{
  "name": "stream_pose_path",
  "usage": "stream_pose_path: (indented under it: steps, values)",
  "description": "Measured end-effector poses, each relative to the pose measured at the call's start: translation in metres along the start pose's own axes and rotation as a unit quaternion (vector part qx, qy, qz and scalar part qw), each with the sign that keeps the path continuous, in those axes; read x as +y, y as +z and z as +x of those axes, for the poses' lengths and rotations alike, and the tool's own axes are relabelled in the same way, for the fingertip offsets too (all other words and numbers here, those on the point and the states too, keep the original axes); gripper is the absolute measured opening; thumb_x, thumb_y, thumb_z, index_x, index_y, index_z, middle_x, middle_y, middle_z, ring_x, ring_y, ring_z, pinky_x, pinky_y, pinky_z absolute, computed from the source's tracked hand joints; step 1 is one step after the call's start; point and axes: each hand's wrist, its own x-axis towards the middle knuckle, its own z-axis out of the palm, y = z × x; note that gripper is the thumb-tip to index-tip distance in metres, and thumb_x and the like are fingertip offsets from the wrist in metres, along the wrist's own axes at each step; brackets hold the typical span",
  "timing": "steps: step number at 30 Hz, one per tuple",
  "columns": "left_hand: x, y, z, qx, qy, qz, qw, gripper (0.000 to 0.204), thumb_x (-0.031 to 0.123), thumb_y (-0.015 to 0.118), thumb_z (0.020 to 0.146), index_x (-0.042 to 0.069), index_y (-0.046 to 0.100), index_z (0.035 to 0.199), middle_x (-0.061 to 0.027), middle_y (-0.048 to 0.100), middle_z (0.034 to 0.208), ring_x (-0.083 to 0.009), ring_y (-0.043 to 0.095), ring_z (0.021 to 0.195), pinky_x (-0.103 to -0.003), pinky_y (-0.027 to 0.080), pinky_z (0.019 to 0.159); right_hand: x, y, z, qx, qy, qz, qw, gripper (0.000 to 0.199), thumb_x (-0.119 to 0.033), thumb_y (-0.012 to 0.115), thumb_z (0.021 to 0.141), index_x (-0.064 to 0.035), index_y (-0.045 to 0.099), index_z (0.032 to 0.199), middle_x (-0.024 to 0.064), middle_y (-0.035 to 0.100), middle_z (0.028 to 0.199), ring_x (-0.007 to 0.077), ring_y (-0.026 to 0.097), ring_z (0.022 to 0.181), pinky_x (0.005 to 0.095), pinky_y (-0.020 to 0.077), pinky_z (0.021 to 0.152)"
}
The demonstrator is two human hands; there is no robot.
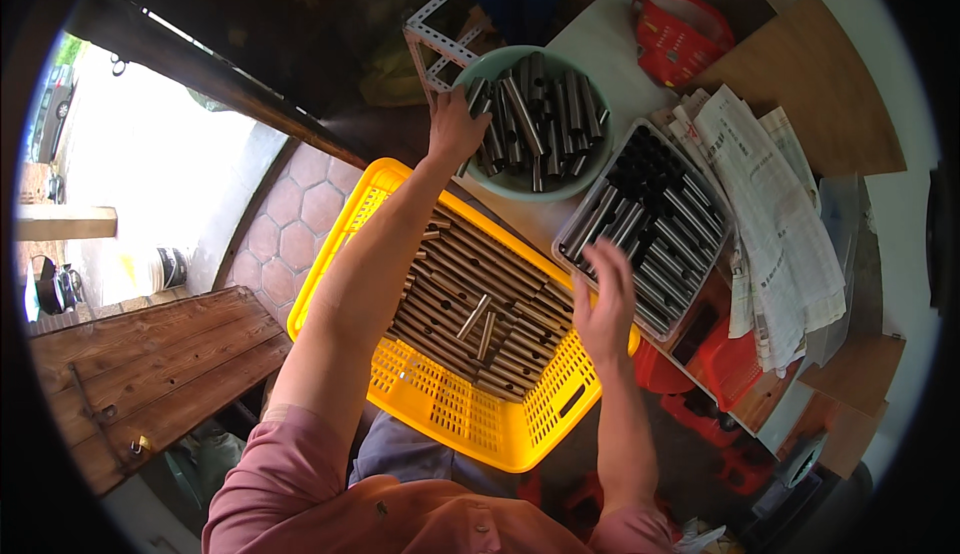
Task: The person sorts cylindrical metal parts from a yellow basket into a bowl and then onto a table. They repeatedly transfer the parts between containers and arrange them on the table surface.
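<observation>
Metal tubes [540,114] | left hand [455,126] gripping some in green basin [520,191] | right hand [603,299] spread, empty, beside grey tray [600,284] | yellow crate [470,424] below part-filled, basin still full

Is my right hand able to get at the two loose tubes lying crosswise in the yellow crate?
Probably yes. The right hand hovers at the crate's far edge, the loose tubes lie uncovered just left of it, and nothing stands between them.

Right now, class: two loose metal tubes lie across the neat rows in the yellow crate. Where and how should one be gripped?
Probably pinch a loose tube at mid-length, from above. The two lie crosswise on top of the packed rows in the yellow crate, so their round sides sit exposed and their ends point along the pile.
</observation>
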Motion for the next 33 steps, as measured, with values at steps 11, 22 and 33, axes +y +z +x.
stream_pose_path:
  steps: [11, 22, 33]
  values:
    - [0.012, 0.010, -0.026, 0.019, -0.049, -0.202, 0.978, 0.070, 0.013, 0.059, 0.080, -0.003, 0.037, 0.145, -0.0302, 0.040, 0.144, -0.0442, 0.037, 0.137, -0.045, 0.032, 0.114, -0.076, 0.007, -0.222, -0.177, 0.162, 0.132, 0.962, 0.034, -0.005, 0.069, 0.086, -0.0033, 0.060, 0.118, 0.0142, 0.062, 0.116, 0.0342, 0.062, 0.108, 0.0392, 0.0527, 0.091]
    - [-0.005, -0.016, -0.039, -0.127, 0.106, -0.002, 0.986, 0.090, 0.006, 0.066, 0.082, 0.013, 0.017, 0.157, -0.0300, 0.011, 0.159, -0.0512, 0.023, 0.143, -0.050, 0.035, 0.113, -0.100, 0.021, -0.265, -0.132, 0.263, 0.080, 0.952, 0.032, -0.003, 0.067, 0.085, -0.0038, 0.062, 0.117, 0.0142, 0.066, 0.102, 0.0308, 0.067, 0.090, 0.0393, 0.0541, 0.078]
    - [-0.016, -0.039, 0.026, -0.143, 0.135, -0.011, 0.980, 0.054, 0.015, 0.069, 0.089, 0.005, 0.047, 0.137, -0.0241, 0.047, 0.136, -0.0443, 0.058, 0.113, -0.049, 0.052, 0.092, -0.224, 0.124, -0.248, -0.127, 0.330, 0.074, 0.933, 0.028, -0.007, 0.065, 0.088, -0.0034, 0.063, 0.115, 0.0167, 0.068, 0.099, 0.0324, 0.067, 0.088, 0.0417, 0.0536, 0.077]
